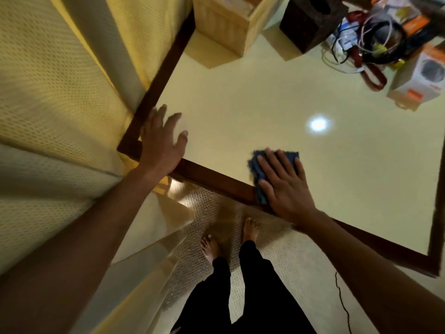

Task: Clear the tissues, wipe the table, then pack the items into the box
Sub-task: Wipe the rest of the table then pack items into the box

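Note:
A glossy cream table (277, 109) with a dark wooden rim fills the middle of the head view. My right hand (284, 184) presses flat on a blue cloth (257, 169) at the table's near edge, the cloth overlapping the rim. My left hand (161, 138) rests flat, fingers spread, on the table's near left corner and holds nothing. A light wooden box (226, 27) stands at the far left of the table. A dark tissue box (310, 22) sits beside it. A tangle of cables and small items (375, 39) lies at the far right, next to a white and orange carton (423, 75).
Yellow cushioned seating (60, 92) borders the table's left side. My bare feet (228, 239) stand on a woven mat below the near edge. A thin black cable (342, 300) trails on the floor at lower right. A lamp reflection (318, 124) shines on the tabletop.

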`<state>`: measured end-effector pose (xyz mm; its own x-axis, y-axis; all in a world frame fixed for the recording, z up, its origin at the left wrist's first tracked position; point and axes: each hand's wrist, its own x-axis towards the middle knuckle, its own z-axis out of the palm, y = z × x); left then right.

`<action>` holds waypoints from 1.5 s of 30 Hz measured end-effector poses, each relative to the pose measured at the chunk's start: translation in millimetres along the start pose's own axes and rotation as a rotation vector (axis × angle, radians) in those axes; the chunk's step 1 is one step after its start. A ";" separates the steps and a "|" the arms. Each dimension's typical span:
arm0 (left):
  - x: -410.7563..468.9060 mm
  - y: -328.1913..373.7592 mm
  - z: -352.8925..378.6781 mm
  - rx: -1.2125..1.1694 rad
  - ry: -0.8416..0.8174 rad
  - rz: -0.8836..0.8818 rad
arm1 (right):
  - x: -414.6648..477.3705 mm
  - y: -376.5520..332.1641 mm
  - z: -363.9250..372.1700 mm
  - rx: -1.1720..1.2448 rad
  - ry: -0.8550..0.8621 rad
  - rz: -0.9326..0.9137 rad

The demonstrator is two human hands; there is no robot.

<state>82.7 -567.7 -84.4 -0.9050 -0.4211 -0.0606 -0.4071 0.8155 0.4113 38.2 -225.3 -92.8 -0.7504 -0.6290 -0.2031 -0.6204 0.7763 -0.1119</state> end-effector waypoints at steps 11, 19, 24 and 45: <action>-10.7 -51.0 5.1 0.175 -0.083 -0.149 | -0.9 -68.2 7.4 -0.003 -0.044 -0.252; -8.1 -57.7 10.6 0.190 -0.090 -0.140 | 163.5 -64.8 -25.0 0.069 0.060 0.089; -10.1 -61.8 10.2 0.168 -0.097 -0.115 | 70.9 -124.7 1.8 -0.043 -0.012 -0.281; -15.8 -68.9 -27.2 -0.292 0.045 -0.311 | 87.9 -52.2 -11.7 -0.074 -0.027 -0.438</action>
<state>128.4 -627.9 -87.0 -0.7359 -0.6513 -0.1851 -0.6016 0.5035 0.6201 2.0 -321.6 -93.5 -0.4075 -0.8957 -0.1778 -0.8939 0.4311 -0.1229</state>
